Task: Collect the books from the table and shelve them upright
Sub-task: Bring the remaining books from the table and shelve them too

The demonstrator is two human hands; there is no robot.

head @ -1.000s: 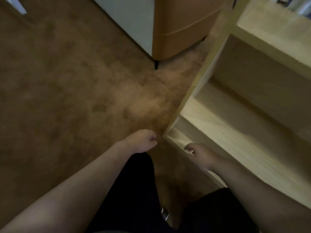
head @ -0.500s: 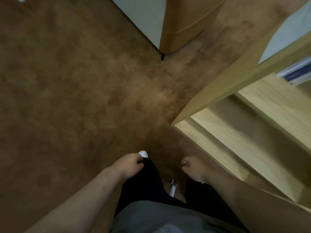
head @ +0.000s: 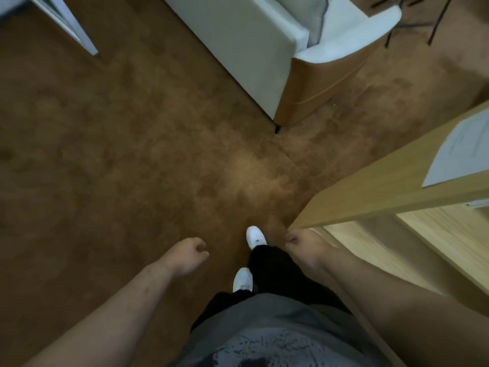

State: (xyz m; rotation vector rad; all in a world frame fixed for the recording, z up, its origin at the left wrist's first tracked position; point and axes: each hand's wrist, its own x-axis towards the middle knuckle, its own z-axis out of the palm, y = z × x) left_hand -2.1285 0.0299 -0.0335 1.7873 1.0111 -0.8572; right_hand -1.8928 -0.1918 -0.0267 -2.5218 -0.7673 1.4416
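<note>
A light wooden bookshelf point(head: 391, 192) stands at the right, its top board and lower shelves in view. Under the top board a sliver of a book's edge point(head: 477, 203) shows at the right border. No table is in view. My left hand point(head: 186, 254) hangs over the brown carpet with its fingers loosely curled and holds nothing. My right hand point(head: 300, 242) hangs just beside the shelf's near corner, fingers loosely curled, also holding nothing. Both hands are apart from the shelf.
A white sheet of paper point(head: 460, 152) lies on the shelf top. A white and tan armchair point(head: 288, 56) stands ahead. A white furniture leg point(head: 66, 25) is at the top left. My white shoes point(head: 254, 235) are on the brown carpet point(head: 132, 144).
The view has risen and pulled back from the lower shelves to above the shelf top. My right hand has left the lower shelf edge and both hands hang by my legs.
</note>
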